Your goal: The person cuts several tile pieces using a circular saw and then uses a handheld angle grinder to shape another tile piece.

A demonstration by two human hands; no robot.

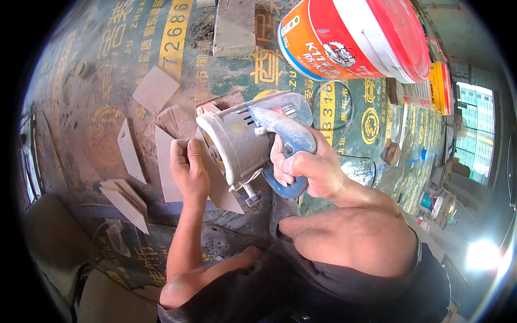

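My right hand (312,167) wraps round the blue handle of a marble cutter (234,134), whose grey metal guard is dusty. The cutter sits over a pale tile piece (167,169), and most of its blade is hidden under the guard. My left hand (188,172) is closed on the tile just left of the guard, thumb and forefinger close together. Another pointed part of tile (223,194) shows below the guard. Beneath the cutter's far side lies a dusty block (223,102).
Loose tile pieces lie to the left, one square (155,90), one narrow (131,151), and a small stack (126,202). A large red and white bucket (355,40) lies at the far right. A cable (353,110) loops over the green printed floor sheet (107,48).
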